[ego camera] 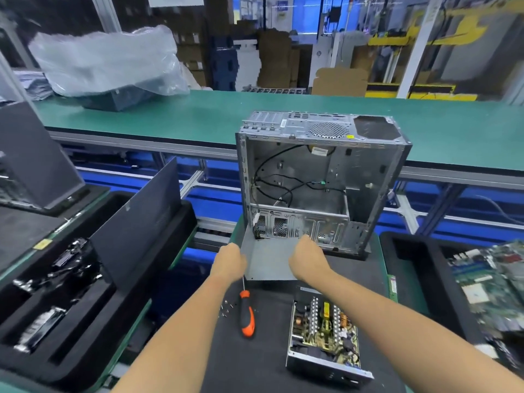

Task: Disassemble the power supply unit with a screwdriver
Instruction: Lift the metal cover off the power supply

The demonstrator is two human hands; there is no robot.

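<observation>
Head view: both hands' fingers grip the grey cover (269, 259); screwdriver (246, 313) and opened supply (323, 336) lie nearer.

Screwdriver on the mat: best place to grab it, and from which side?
Take the screwdriver by its orange-and-black handle, coming from above with the right hand. It lies flat on the black mat, shaft pointing away toward the grey cover, handle toward the person. The handle is the thick part, with free mat on both sides; small screws lie just to its left.
</observation>
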